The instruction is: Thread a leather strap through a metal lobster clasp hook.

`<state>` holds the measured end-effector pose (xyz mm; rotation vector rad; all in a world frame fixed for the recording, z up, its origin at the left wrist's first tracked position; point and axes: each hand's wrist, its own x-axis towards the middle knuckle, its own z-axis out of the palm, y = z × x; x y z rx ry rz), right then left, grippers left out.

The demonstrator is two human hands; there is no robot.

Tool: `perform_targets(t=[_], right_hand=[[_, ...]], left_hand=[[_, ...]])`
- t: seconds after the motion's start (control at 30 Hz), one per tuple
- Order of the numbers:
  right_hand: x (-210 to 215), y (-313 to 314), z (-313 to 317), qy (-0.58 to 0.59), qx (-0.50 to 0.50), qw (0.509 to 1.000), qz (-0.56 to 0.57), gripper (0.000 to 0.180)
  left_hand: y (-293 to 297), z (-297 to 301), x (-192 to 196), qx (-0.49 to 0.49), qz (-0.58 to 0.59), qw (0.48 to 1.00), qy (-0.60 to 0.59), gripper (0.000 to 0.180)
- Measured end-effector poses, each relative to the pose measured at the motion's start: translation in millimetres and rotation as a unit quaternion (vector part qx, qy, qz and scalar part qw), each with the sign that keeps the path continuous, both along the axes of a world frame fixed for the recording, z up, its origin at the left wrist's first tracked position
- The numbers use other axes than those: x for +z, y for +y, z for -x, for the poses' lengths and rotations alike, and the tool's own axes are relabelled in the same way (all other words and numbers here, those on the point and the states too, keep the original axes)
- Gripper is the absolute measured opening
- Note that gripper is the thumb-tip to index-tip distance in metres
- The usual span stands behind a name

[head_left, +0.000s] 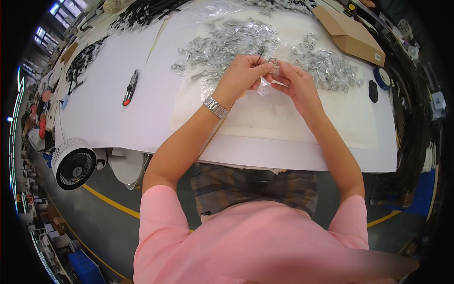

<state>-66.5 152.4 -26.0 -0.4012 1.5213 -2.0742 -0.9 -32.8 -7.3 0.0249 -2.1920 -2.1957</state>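
Note:
My left hand (242,75), with a metal watch (215,106) on its wrist, is closed in a pinch at a small metal ring piece (273,61). A thin dark stick-like thing (260,57) pokes up beside its fingers; I cannot make out its kind. From the other side, my right hand (298,87) pinches the same ring piece and some crumpled clear plastic (275,72), its lower fingers loosely curled. Just beyond both hands lies a heap of metal clasps in clear plastic (231,40). A second heap of wrapped clasps (326,68) lies to the right.
A utility knife (130,87) lies on the white table (161,113). Black strap-like bundles (142,16) lie far left. A cardboard box (350,35), a tape roll (382,78) and a black object (373,91) sit at the right. A fan (74,165) stands by the near left edge.

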Motion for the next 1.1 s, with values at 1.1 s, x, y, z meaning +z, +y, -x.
perform_targets(t=[1.1], right_hand=[[3, 5, 3, -0.014, -0.068, 0.996, 0.051, 0.036]], left_hand=[[19, -7, 8, 0.095, -0.034, 0.993, 0.058, 0.022]])
